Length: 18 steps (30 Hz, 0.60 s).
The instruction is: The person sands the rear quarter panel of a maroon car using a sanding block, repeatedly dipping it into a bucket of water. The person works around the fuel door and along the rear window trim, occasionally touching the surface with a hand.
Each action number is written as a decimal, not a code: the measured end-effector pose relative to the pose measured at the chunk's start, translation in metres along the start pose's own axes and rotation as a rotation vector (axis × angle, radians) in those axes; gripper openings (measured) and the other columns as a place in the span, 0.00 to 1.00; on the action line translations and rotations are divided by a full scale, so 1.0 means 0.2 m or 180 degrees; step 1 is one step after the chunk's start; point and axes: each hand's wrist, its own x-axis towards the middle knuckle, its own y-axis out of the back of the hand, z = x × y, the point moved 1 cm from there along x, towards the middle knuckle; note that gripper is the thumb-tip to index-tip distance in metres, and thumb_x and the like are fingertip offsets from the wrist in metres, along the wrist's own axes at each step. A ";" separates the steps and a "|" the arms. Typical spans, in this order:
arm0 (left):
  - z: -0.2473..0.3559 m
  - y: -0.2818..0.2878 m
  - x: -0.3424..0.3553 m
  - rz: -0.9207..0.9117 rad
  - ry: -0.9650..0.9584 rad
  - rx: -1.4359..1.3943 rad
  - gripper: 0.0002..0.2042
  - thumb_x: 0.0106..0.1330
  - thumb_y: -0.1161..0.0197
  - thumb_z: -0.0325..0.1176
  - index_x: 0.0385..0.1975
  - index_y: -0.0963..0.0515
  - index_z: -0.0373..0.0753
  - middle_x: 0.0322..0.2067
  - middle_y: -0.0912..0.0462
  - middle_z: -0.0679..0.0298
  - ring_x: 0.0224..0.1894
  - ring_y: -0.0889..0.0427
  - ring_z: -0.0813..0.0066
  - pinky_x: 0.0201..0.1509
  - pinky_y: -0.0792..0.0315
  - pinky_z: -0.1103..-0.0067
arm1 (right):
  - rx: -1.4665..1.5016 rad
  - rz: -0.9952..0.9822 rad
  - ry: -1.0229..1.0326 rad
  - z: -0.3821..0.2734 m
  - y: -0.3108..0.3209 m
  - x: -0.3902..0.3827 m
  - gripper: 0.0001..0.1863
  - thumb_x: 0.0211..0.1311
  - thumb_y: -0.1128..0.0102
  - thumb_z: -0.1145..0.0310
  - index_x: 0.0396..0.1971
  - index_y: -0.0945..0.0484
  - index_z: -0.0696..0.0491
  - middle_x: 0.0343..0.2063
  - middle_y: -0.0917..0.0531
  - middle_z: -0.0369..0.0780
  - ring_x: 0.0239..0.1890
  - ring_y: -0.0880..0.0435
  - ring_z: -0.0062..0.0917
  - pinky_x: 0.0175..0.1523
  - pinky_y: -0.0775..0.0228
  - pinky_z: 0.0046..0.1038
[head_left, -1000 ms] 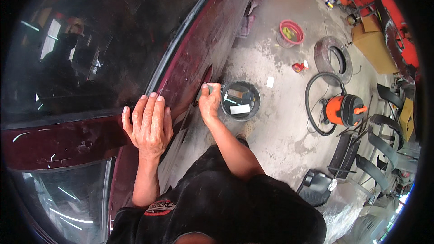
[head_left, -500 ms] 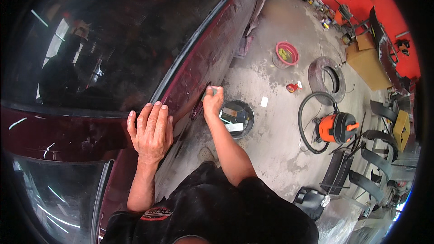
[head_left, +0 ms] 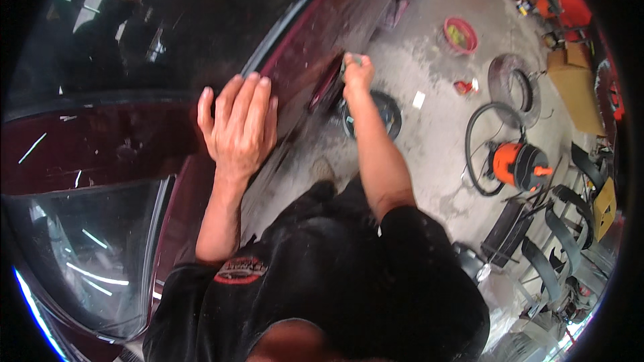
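Note:
Along the maroon car door (head_left: 322, 40), both my arms reach forward from the black shirt. My left hand (head_left: 239, 124) lies with fingers stretched out at the door's upper edge, by the lower corner of the dark window (head_left: 154, 47). Farther right, my right hand (head_left: 358, 75) is closed around a small grey-green pad (head_left: 345, 65) held against the door's outer side. Most of that pad is hidden by the fingers. Just beside this hand is a dark, elongated door handle (head_left: 326, 84). Below my right forearm stands a black bucket (head_left: 396, 115), partly covered by the arm.
On the concrete floor are a pink basin (head_left: 475, 41), a red bottle (head_left: 463, 87), a tyre (head_left: 500, 80) and an orange-black vacuum cleaner (head_left: 513, 164) with a looped hose. Cardboard (head_left: 570, 94) and curved dark car parts (head_left: 543, 265) lie along the right side.
The view has shifted, so the car and both hands sit higher in the picture. My left hand keeps its place by the window corner; my right hand still grips the pad at the door.

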 end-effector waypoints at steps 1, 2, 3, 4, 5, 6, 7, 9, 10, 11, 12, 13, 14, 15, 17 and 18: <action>-0.01 0.00 -0.02 0.0006 0.0013 0.0096 0.16 0.58 0.29 0.31 0.48 0.17 0.42 0.47 0.14 0.66 0.51 0.17 0.68 0.71 0.43 0.63 | 0.0404 -0.0078 -0.0332 -0.06 -0.01 -0.05 0.11 0.62 0.32 0.68 0.36 0.22 0.59 0.33 0.16 0.43 0.37 0.18 0.32 0.46 0.27 0.36; -0.02 0.00 -0.03 0.0025 0.0013 0.0147 0.16 0.58 0.29 0.31 0.47 0.17 0.42 0.47 0.14 0.66 0.51 0.17 0.69 0.71 0.44 0.63 | 0.0512 -0.0062 -0.0461 -0.08 0.01 -0.10 0.10 0.62 0.33 0.69 0.37 0.21 0.59 0.33 0.16 0.42 0.37 0.19 0.30 0.46 0.27 0.34; -0.03 -0.01 -0.04 0.0028 0.0029 0.0175 0.15 0.58 0.29 0.31 0.47 0.17 0.43 0.46 0.14 0.67 0.52 0.17 0.69 0.71 0.44 0.63 | 0.0589 -0.0032 -0.0598 -0.09 0.05 -0.17 0.09 0.62 0.33 0.70 0.38 0.20 0.59 0.33 0.16 0.41 0.36 0.19 0.27 0.46 0.27 0.32; -0.02 -0.01 -0.04 0.0014 0.0027 0.0172 0.15 0.58 0.28 0.32 0.47 0.17 0.43 0.46 0.14 0.67 0.52 0.17 0.70 0.71 0.44 0.63 | 0.0681 0.0046 -0.0691 -0.08 0.10 -0.19 0.09 0.62 0.33 0.71 0.38 0.19 0.59 0.34 0.16 0.39 0.36 0.20 0.25 0.45 0.27 0.31; -0.02 -0.01 -0.04 0.0001 0.0024 0.0168 0.15 0.58 0.28 0.32 0.47 0.16 0.43 0.46 0.13 0.67 0.52 0.17 0.70 0.71 0.45 0.64 | 0.0558 -0.0006 -0.0558 -0.03 0.11 -0.20 0.09 0.62 0.34 0.71 0.39 0.18 0.59 0.34 0.16 0.40 0.36 0.19 0.25 0.45 0.27 0.30; -0.01 -0.02 -0.04 -0.0009 0.0020 0.0165 0.15 0.58 0.28 0.32 0.47 0.16 0.44 0.46 0.13 0.68 0.52 0.17 0.70 0.71 0.45 0.64 | 0.0433 -0.0059 -0.0425 0.03 0.11 -0.21 0.09 0.62 0.34 0.72 0.40 0.17 0.59 0.34 0.15 0.40 0.37 0.19 0.25 0.45 0.27 0.30; -0.01 -0.03 -0.04 -0.0009 0.0019 0.0182 0.16 0.58 0.28 0.32 0.47 0.16 0.44 0.46 0.13 0.68 0.52 0.17 0.71 0.72 0.45 0.64 | 0.0305 -0.0126 -0.0300 0.08 0.11 -0.22 0.09 0.62 0.35 0.72 0.41 0.17 0.59 0.34 0.15 0.41 0.37 0.19 0.25 0.45 0.27 0.30; -0.02 -0.03 -0.06 -0.0014 0.0026 0.0227 0.16 0.59 0.28 0.32 0.48 0.16 0.45 0.46 0.13 0.69 0.52 0.17 0.71 0.72 0.46 0.64 | 0.0379 -0.0466 -0.0400 -0.01 0.09 -0.33 0.11 0.61 0.35 0.71 0.42 0.15 0.60 0.33 0.14 0.42 0.35 0.18 0.25 0.44 0.26 0.31; -0.02 -0.02 -0.06 -0.0023 0.0016 0.0225 0.16 0.59 0.28 0.33 0.48 0.16 0.45 0.46 0.13 0.69 0.52 0.17 0.71 0.72 0.46 0.64 | 0.0283 -0.0495 -0.0433 -0.04 0.09 -0.39 0.12 0.61 0.35 0.71 0.42 0.15 0.60 0.33 0.13 0.43 0.35 0.17 0.27 0.44 0.25 0.32; -0.02 -0.02 -0.06 -0.0023 0.0011 0.0227 0.16 0.59 0.28 0.33 0.48 0.16 0.45 0.46 0.13 0.69 0.52 0.17 0.72 0.72 0.46 0.64 | 0.0186 -0.0530 -0.0458 -0.05 0.09 -0.43 0.12 0.61 0.34 0.70 0.42 0.15 0.60 0.33 0.13 0.44 0.35 0.17 0.28 0.44 0.25 0.33; -0.02 -0.02 -0.06 -0.0024 0.0010 0.0233 0.16 0.59 0.28 0.33 0.48 0.16 0.45 0.46 0.13 0.69 0.52 0.17 0.72 0.72 0.46 0.64 | 0.0071 -0.0462 -0.0318 -0.03 0.10 -0.48 0.14 0.61 0.34 0.68 0.43 0.15 0.61 0.34 0.13 0.47 0.36 0.15 0.31 0.46 0.24 0.35; -0.02 -0.02 -0.06 -0.0020 0.0015 0.0221 0.16 0.59 0.28 0.33 0.48 0.16 0.45 0.46 0.13 0.69 0.52 0.17 0.72 0.72 0.46 0.64 | 0.0070 -0.0357 -0.0317 -0.04 0.11 -0.54 0.14 0.62 0.35 0.68 0.44 0.15 0.60 0.36 0.12 0.49 0.39 0.14 0.33 0.48 0.24 0.35; -0.02 -0.03 -0.06 -0.0012 0.0014 0.0215 0.16 0.59 0.27 0.33 0.48 0.16 0.45 0.46 0.13 0.69 0.52 0.17 0.72 0.72 0.46 0.64 | -0.0026 -0.0292 -0.0233 -0.01 0.11 -0.58 0.14 0.62 0.35 0.67 0.43 0.15 0.59 0.37 0.13 0.49 0.40 0.13 0.34 0.49 0.24 0.35; -0.02 -0.03 -0.06 -0.0006 0.0016 0.0213 0.16 0.59 0.27 0.33 0.48 0.16 0.45 0.46 0.13 0.69 0.52 0.16 0.72 0.72 0.46 0.64 | -0.0123 -0.0232 -0.0150 0.01 0.11 -0.60 0.13 0.62 0.35 0.67 0.43 0.14 0.58 0.38 0.13 0.50 0.42 0.13 0.36 0.51 0.24 0.35; -0.01 -0.03 -0.05 -0.0005 0.0055 0.0188 0.14 0.60 0.29 0.32 0.47 0.15 0.45 0.46 0.12 0.70 0.53 0.16 0.73 0.73 0.46 0.67 | -0.0394 -0.0044 0.0389 -0.02 0.09 -0.52 0.13 0.61 0.34 0.68 0.42 0.14 0.58 0.40 0.13 0.52 0.44 0.13 0.41 0.52 0.24 0.37; -0.01 -0.03 -0.04 -0.0011 0.0071 0.0171 0.13 0.61 0.30 0.31 0.46 0.15 0.45 0.46 0.12 0.70 0.53 0.16 0.73 0.74 0.47 0.68 | -0.0531 0.0054 0.0652 -0.04 0.08 -0.46 0.13 0.60 0.34 0.68 0.42 0.14 0.58 0.41 0.13 0.53 0.45 0.14 0.44 0.53 0.24 0.37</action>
